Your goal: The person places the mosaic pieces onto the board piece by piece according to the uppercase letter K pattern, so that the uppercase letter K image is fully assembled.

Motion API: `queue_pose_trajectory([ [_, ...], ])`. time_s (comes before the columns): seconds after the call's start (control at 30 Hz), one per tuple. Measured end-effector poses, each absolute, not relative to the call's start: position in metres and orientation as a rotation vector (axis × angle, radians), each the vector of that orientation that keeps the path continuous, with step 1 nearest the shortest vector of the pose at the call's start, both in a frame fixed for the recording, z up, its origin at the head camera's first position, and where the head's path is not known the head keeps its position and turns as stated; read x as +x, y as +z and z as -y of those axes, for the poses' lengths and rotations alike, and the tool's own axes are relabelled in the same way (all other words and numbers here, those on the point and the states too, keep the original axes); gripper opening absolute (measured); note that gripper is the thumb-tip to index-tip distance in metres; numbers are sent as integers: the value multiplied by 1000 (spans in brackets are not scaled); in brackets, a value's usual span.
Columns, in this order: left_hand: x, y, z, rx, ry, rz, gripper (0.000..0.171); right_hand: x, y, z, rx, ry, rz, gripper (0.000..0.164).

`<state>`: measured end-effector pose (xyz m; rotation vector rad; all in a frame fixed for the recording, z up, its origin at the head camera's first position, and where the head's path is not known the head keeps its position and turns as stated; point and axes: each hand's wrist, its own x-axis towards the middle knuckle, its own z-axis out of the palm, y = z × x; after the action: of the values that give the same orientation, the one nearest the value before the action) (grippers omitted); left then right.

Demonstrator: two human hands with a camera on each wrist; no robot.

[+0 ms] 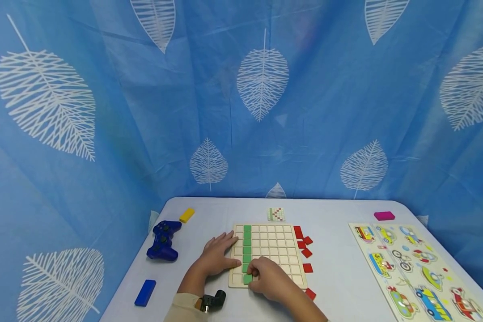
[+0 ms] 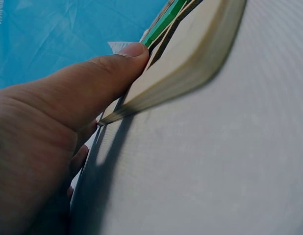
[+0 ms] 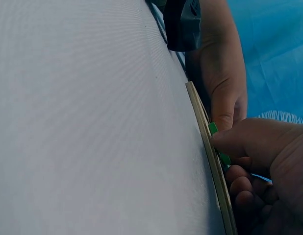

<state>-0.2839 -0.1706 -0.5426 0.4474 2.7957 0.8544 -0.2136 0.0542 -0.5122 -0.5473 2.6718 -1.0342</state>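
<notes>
A wooden grid board (image 1: 279, 253) lies on the white table, with a column of green square tiles (image 1: 247, 243) in its second column from the left. My right hand (image 1: 271, 281) bends over the column's near end and pinches a green tile (image 1: 247, 279) there between thumb and curled fingers. In the right wrist view the thumb covers part of that green tile (image 3: 213, 128). Across the board's left edge rests my left hand (image 1: 217, 256), fingers spread and fairly straight. Its thumb touches the board beside the green column in the left wrist view.
Several loose red tiles (image 1: 307, 268) lie along the board's right side. Behind it is a small pattern card (image 1: 276, 214). A blue game controller (image 1: 163, 240), blue block (image 1: 145, 293) and yellow block (image 1: 187, 215) lie left; a pink block (image 1: 384, 216) and vehicle puzzle (image 1: 420, 268) lie right.
</notes>
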Motion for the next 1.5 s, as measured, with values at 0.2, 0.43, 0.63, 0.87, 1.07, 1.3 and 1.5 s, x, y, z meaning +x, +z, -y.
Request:
queue_pose_trajectory([
  [0.2,-283,-542,170,447,852,-2794,85,-214,-512,-56,-546,-1030,-2660,20],
  [0.43,-284,-540,168,451,832,-2807,85,-214,-513,-56,-565,-1048,-2688,19],
  [0.63,-285,-542,168,459,852,-2800,85,-215,-516,-58,-539,-1078,-2682,20],
  [0.87,-286,-544,168,479,837,-2806,86,-215,-519,-58,-539,-1118,-2687,20],
  [1.07,-286,-542,169,484,843,-2806,86,-215,-520,-57,-547,-1127,-2697,16],
  [1.3,-285,-541,170,480,853,-2808,86,-216,-521,-53,-555,-1123,-2709,16],
  [1.5,-284,-544,171,477,851,-2806,86,-216,-523,-53,-543,-1136,-2708,17],
])
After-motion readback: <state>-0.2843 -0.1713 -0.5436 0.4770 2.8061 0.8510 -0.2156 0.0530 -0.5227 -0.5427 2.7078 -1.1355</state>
